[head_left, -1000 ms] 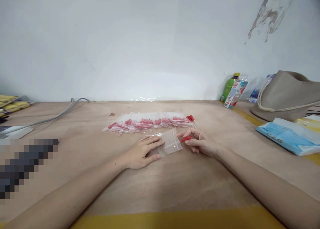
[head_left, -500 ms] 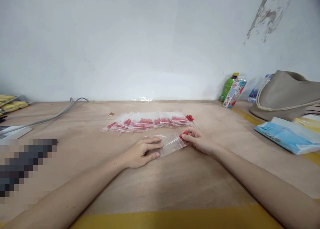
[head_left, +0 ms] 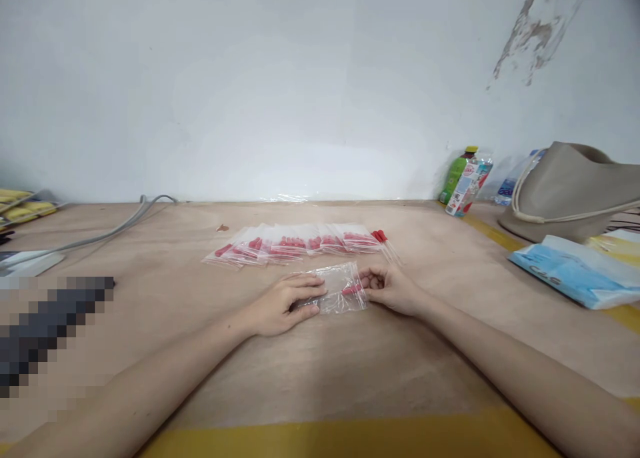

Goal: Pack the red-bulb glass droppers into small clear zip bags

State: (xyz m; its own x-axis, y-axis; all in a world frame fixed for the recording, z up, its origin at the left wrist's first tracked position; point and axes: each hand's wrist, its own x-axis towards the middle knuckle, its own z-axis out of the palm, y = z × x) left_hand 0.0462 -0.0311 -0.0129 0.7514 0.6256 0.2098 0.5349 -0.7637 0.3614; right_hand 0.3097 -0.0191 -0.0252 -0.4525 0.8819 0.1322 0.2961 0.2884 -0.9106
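Note:
My left hand (head_left: 290, 303) lies flat with its fingers stretched out over the left end of a clear zip bag (head_left: 333, 301) on the table. At the bag's right end, my right hand (head_left: 393, 288) is closed in a pinch. A red-tipped stick (head_left: 353, 289) reaches from those fingertips into the bag; its far part shows through the plastic, and the rest is hidden by the fingers. Just beyond my hands, a row of overlapping zip bags (head_left: 287, 246) holds red pieces. A few loose red-tipped sticks (head_left: 381, 237) with thin pale stems lie at the row's right end.
A grey cable (head_left: 120, 225) runs along the left. To the right are a green bottle (head_left: 454, 177), a carton-like pack (head_left: 467, 188), a grey-brown bag (head_left: 575, 191) and a blue tissue pack (head_left: 575, 271). A wall (head_left: 300, 98) rises behind the table.
My right hand has moved slightly down, and the red tip now shows inside the bag instead of at its edge. The bag has turned a little. My left hand stays put.

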